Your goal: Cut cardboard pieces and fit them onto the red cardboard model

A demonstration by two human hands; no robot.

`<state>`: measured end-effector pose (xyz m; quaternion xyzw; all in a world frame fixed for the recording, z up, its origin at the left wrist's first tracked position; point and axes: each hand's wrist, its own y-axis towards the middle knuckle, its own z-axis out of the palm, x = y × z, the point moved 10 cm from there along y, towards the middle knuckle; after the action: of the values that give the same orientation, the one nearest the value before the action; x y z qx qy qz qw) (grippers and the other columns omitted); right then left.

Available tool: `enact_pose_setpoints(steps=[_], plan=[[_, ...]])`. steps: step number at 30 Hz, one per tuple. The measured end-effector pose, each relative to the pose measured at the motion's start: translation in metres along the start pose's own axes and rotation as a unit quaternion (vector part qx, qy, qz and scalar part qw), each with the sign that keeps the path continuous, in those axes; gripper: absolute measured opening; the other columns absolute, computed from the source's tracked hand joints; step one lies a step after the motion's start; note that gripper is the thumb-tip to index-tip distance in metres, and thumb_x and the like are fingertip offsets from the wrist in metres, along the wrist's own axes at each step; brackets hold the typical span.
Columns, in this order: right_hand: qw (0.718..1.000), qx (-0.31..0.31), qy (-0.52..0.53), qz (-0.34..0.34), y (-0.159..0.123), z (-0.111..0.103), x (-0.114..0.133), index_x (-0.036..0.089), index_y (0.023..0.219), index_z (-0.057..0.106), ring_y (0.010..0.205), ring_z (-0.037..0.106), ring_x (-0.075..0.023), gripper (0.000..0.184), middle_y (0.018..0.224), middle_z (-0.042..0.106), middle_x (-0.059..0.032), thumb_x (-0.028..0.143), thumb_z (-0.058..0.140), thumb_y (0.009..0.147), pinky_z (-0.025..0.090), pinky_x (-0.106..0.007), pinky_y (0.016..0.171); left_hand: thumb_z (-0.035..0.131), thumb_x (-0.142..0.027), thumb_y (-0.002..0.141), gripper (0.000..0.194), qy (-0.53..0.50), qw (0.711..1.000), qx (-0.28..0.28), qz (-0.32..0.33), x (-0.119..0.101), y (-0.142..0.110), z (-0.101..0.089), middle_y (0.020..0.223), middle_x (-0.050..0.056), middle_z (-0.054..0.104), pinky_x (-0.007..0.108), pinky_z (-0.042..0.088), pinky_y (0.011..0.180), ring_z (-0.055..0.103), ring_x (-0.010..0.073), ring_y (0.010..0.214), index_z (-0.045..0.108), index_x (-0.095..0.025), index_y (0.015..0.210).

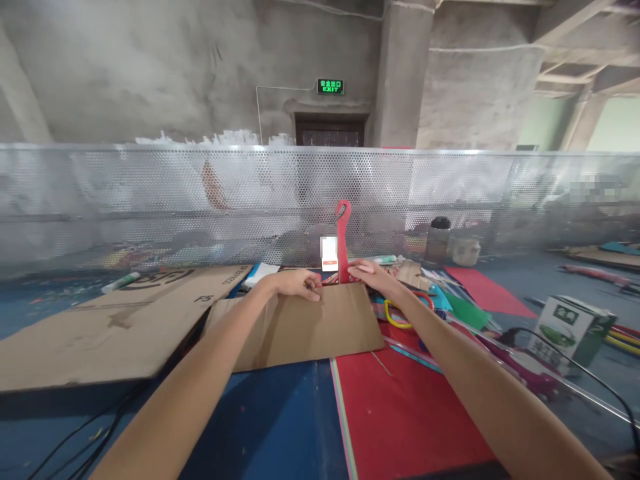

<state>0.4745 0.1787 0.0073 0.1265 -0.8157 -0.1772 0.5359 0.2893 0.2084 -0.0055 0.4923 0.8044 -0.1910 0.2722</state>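
Observation:
A bent piece of brown cardboard [310, 327] stands on its edge before me, its top edge under my hands. My left hand [297, 283] is closed at that top edge, with the thumb in front and a small reddish bit by the fingertips. A red paper hook-shaped strip [342, 233] rises upright behind the edge, curled at its top. At its lower end, my right hand [373, 275] pinches the strip, its fingertips partly hidden. A lit phone screen [329, 257] shows just left of the strip.
A large cardboard sheet [130, 327] lies left. Red paper sheets [410, 413] lie front right. Yellow-and-red-handled scissors [400, 320] and coloured paper sit beyond my right forearm. Farther right stand a carton [567, 330] and a bottle [438, 241]. A perforated metal screen [250, 200] runs behind.

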Motion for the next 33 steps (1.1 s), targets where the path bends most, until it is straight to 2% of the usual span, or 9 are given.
enact_pose_setpoints(steps=[4,10,13,17,19,21,27,30,33], plan=[[1.000,0.004,-0.002,-0.028,0.002,0.004,0.011,0.018,0.094,0.073,0.086,0.064,-0.0213,0.037,0.086,0.072,-0.0033,0.048,0.076,0.071,0.049,-0.031,0.075,0.085,-0.043,0.070,0.042,-0.031,0.999,0.020,-0.003,-0.007,-0.006,0.001,0.085,0.002,0.068,0.029,0.043,0.072,0.063,0.0182,0.079,0.068,-0.018,0.099],[0.990,-0.010,0.140,0.025,-0.002,-0.008,0.002,0.018,0.083,0.067,0.067,0.060,-0.0160,0.035,0.072,0.066,0.0005,0.046,0.079,0.065,0.046,-0.027,0.063,0.087,-0.038,0.070,0.068,-0.138,0.990,0.026,-0.014,-0.036,-0.035,-0.012,0.081,0.000,0.070,0.028,0.047,0.072,0.068,0.0196,0.078,0.062,-0.025,0.132],[0.985,-0.027,0.172,0.018,-0.005,-0.013,0.001,0.018,0.080,0.066,0.069,0.062,-0.0175,0.036,0.074,0.068,-0.0021,0.047,0.079,0.064,0.047,-0.028,0.064,0.086,-0.039,0.071,0.059,-0.226,0.972,-0.066,0.014,-0.052,-0.053,-0.042,0.097,0.005,0.075,0.030,0.051,0.076,0.071,0.0199,0.082,0.067,-0.024,0.125],[0.986,-0.051,0.159,0.017,0.004,-0.005,-0.001,0.019,0.077,0.064,0.069,0.061,-0.0159,0.034,0.076,0.069,-0.0015,0.051,0.075,0.069,0.047,-0.027,0.064,0.086,-0.043,0.072,0.043,-0.290,0.913,-0.279,0.073,-0.059,-0.082,-0.100,0.098,0.005,0.075,0.026,0.054,0.074,0.071,0.0167,0.079,0.071,-0.019,0.105],[0.990,-0.055,0.129,0.022,0.018,0.007,-0.001,0.019,0.073,0.062,0.065,0.058,-0.0138,0.034,0.071,0.066,0.0005,0.050,0.075,0.068,0.045,-0.026,0.062,0.087,-0.044,0.071,0.043,-0.302,0.880,-0.358,0.082,-0.055,-0.096,-0.121,0.093,0.003,0.075,0.025,0.055,0.070,0.070,0.0155,0.075,0.069,-0.019,0.101],[0.993,-0.048,0.109,0.027,0.038,0.027,-0.001,0.018,0.071,0.064,0.063,0.057,-0.0137,0.034,0.068,0.066,0.0008,0.048,0.077,0.065,0.044,-0.025,0.059,0.087,-0.045,0.070,0.042,-0.316,0.859,-0.398,0.060,-0.046,-0.104,-0.132,0.086,0.001,0.073,0.025,0.055,0.064,0.069,0.0150,0.068,0.067,-0.019,0.097],[0.994,-0.018,0.090,0.062,0.089,0.089,-0.006,0.017,0.067,0.066,0.062,0.061,-0.0161,0.027,0.060,0.064,0.0017,0.039,0.081,0.072,0.048,-0.026,0.058,0.090,-0.037,0.067,0.043,-0.377,0.859,-0.347,-0.023,-0.020,-0.101,-0.118,0.083,0.003,0.074,0.031,0.058,0.061,0.070,0.0186,0.066,0.067,-0.019,0.098],[0.994,-0.001,0.086,0.066,0.102,0.105,-0.006,0.014,0.090,0.069,0.072,0.066,-0.0153,0.025,0.083,0.070,-0.0016,0.039,0.072,0.090,0.055,-0.028,0.065,0.091,-0.037,0.066,0.046,-0.381,0.849,-0.361,-0.056,-0.004,-0.103,-0.117,0.084,0.005,0.075,0.034,0.059,0.061,0.071,0.0208,0.066,0.066,-0.019,0.100],[0.996,-0.003,0.085,0.037,0.114,0.106,0.002,0.014,0.116,0.064,0.088,0.068,-0.0170,0.028,0.109,0.068,-0.0065,0.036,0.062,0.099,0.060,-0.034,0.076,0.090,-0.038,0.066,0.042,-0.385,0.830,-0.398,-0.071,0.014,-0.111,-0.126,0.078,0.004,0.074,0.035,0.058,0.060,0.070,0.0207,0.063,0.065,-0.020,0.094]])
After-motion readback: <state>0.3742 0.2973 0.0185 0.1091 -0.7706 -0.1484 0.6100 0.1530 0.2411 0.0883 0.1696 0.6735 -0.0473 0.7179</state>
